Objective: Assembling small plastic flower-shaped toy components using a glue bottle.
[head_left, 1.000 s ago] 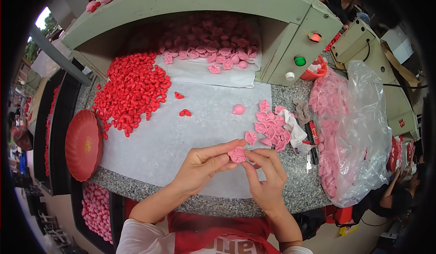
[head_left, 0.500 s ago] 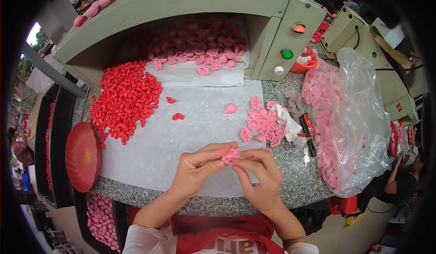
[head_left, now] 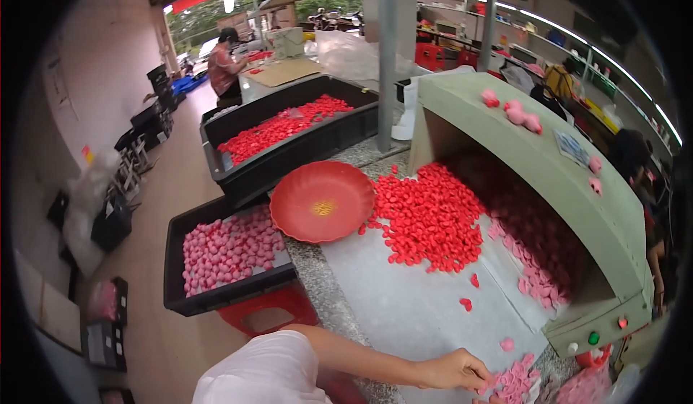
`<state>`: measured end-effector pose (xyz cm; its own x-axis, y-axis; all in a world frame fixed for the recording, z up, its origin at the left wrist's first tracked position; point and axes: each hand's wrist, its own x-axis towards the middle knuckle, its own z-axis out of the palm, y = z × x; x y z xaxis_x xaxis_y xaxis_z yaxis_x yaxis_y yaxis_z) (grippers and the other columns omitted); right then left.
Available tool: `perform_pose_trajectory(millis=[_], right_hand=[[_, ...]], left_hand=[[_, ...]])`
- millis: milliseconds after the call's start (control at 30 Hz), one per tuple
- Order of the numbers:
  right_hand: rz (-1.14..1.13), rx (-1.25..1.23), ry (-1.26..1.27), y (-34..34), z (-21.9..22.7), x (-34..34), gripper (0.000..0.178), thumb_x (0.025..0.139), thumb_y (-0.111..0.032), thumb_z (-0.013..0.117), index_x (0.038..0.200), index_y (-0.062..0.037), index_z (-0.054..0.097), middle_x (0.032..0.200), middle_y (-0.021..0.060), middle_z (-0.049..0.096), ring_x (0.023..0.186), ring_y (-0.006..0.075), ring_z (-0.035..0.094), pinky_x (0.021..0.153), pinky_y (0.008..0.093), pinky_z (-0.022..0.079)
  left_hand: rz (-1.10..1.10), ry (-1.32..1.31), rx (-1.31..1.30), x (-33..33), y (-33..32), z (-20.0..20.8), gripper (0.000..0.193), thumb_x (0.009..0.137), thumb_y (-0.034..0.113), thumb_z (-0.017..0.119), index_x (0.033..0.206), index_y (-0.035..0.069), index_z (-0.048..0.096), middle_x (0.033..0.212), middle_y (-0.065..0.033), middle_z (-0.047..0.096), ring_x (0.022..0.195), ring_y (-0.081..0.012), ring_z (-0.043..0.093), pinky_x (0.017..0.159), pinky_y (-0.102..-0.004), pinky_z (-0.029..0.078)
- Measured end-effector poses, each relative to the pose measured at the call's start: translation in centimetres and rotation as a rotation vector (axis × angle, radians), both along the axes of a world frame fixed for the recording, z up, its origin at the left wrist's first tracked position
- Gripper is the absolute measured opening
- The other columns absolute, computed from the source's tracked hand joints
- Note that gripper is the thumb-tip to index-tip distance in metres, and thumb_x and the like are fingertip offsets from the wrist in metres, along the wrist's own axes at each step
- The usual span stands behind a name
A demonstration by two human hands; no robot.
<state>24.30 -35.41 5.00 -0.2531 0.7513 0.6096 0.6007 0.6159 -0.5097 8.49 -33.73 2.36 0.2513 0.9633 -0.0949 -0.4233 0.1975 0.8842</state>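
My left hand reaches in from the lower edge, its fingers closed in a pinch on a small pink moulded piece at the fingertips. Most of that piece is hidden by the fingers and blends with a small pile of similar pink pieces just beyond. My right hand is out of the picture. Near the pile, one rounded pink piece lies alone on the white sheet. Two loose red pieces are farther up, below a big heap of small red pieces.
A red scalloped bowl sits at the table's left edge. Black crates hold red pieces and pink ones. The pale green arched machine stands at right, pink pieces inside. A red stool is below; a person works far off.
The view has swung to the left, bringing in the crates, the aisle and a far worker. Both hands were around a pink piece; now the left shows at lower right and the right is out of view.
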Motion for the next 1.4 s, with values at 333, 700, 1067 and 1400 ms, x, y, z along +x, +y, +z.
perform_pose_trajectory(millis=[333, 700, 1067, 1400], right_hand=[[-0.114, -0.274, 0.1, -1.4, -2.2, 3.0, 0.013, 0.063, 0.005, 0.065, 0.073, -0.0017, 0.058, 0.081, 0.0114, 0.054, 0.073, 0.0257, 0.054, 0.062, 0.0317, 0.044], [-0.122, -0.329, 0.16, -1.9, -3.3, 4.8, 0.015, 0.065, 0.008, 0.063, 0.075, -0.0012, 0.056, 0.082, 0.0099, 0.056, 0.063, 0.0178, 0.055, 0.053, 0.0239, 0.045], [0.011, -0.248, 0.276, -2.2, -1.3, 3.0, 0.022, 0.067, -0.006, 0.065, 0.088, -0.0081, 0.058, 0.098, 0.0051, 0.054, 0.082, 0.0198, 0.056, 0.066, 0.0282, 0.047], [0.043, -0.203, 0.3, 0.7, 0.4, 3.6, 0.031, 0.059, 0.0, 0.07, 0.088, -0.0065, 0.063, 0.085, 0.0049, 0.058, 0.075, 0.0208, 0.054, 0.064, 0.0288, 0.044]], left_hand=[[0.587, 0.819, 0.698, -7.5, 16.0, 3.7, 0.026, 0.072, 0.018, 0.062, 0.09, -0.001, 0.059, 0.088, -0.0147, 0.06, 0.082, -0.0194, 0.058, 0.07, -0.0343, 0.046], [0.048, 1.104, 0.296, -3.6, 2.4, 2.0, 0.027, 0.071, 0.01, 0.067, 0.095, 0.001, 0.059, 0.088, -0.0081, 0.057, 0.074, -0.0155, 0.055, 0.059, -0.0257, 0.045], [0.072, 1.135, 0.468, -0.3, -0.4, 1.0, 0.048, 0.058, -0.006, 0.067, 0.103, -0.004, 0.051, 0.086, -0.0101, 0.056, 0.075, -0.0192, 0.057, 0.065, -0.0288, 0.048], [-0.181, -0.06, -0.267, 2.6, 0.7, 2.0, 0.035, 0.069, -0.008, 0.061, 0.102, -0.004, 0.049, 0.095, -0.0124, 0.059, 0.087, -0.018, 0.059, 0.078, -0.0272, 0.048]])
